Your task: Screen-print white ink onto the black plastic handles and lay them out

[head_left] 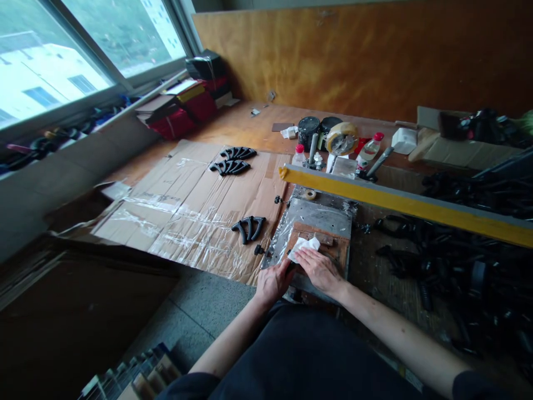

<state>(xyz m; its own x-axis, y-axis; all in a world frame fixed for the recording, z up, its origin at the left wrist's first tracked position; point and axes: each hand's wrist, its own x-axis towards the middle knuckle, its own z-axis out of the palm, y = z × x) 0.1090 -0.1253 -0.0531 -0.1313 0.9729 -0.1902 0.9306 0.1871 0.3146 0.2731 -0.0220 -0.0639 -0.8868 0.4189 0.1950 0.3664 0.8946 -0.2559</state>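
While a window (pixel 133 39) fills the upper left, a stack of red and dark boxes (pixel 181 119) sits below it on the bench; next a flattened cardboard sheet (pixel 189 194), shiny strips of tape across it; two black ribbed pieces (pixel 231 168) lie close together toward its far edge; a three-pronged black piece (pixel 249 229), curved and glossy, lies nearer; a black knob (pixel 259 250) is just beside the metal plate (pixel 318 214); left hand (pixel 272 283) at the plate's near edge, fingers curled, cannot tell on what; white cloth (pixel 303 245), maybe paper, crumpled, far end bunched up, sits over a worn reddish-brown wooden board (pixel 343 247) on the plate; right hand (pixel 322 271) just beside the left, fingers together and laid on the cloth, hiding part of it, cannot tell if they grip anything; beyond them a small tape ring (pixel 309 194) on the plate's far end; dark can (pixel 308 133) and large tape roll (pixel 342 139) behind; red-capped bottle (pixel 370 150) next; yellow bar (pixel 408 203) slants across past the hands, blocking some of the bench behind; then white box (pixel 405 140), open carton (pixel 466 147); far right, a heap of black parts (pixel 474 278), too dark to separate.
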